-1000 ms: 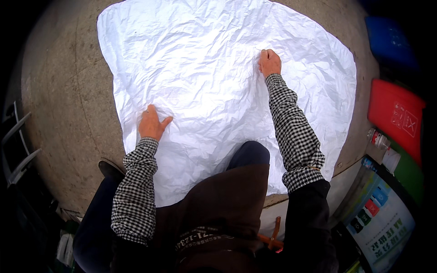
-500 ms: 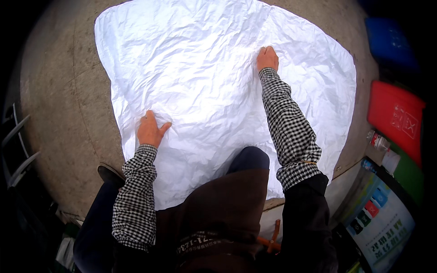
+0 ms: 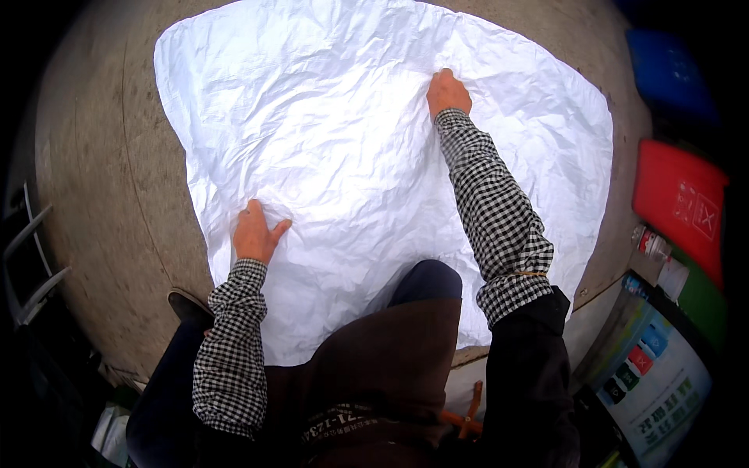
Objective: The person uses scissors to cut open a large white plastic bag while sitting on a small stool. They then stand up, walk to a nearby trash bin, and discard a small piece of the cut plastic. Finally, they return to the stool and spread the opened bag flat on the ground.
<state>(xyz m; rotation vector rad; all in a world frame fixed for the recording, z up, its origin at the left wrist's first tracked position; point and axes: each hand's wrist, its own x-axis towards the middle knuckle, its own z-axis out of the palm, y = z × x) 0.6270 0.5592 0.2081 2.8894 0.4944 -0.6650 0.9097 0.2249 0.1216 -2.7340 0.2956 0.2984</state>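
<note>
A large white crinkled sheet (image 3: 328, 156) lies spread on the ground, covered in wrinkles. My left hand (image 3: 256, 232) rests on its near left part, thumb spread away from the fingers. Farther out, right of the middle, my right hand (image 3: 449, 92) is closed against the sheet with its fingers curled under. Whatever those fingers hold, if anything, is hidden beneath them. Fine creases run in the sheet around this hand. My bent knee (image 3: 427, 282) is over the sheet's near edge.
Brown ground (image 3: 101, 156) surrounds the sheet. Along the right stand a blue bin (image 3: 672, 74), a red bin (image 3: 677, 203) and a green one (image 3: 706, 304), with a plastic bottle (image 3: 649, 242) beside them. A printed board (image 3: 651, 374) leans nearby. White bars (image 3: 35, 234) show at far left.
My right hand has slid slightly forward and left over the sheet. My left hand appears a little lower in view, still on the sheet with its thumb spread.
</note>
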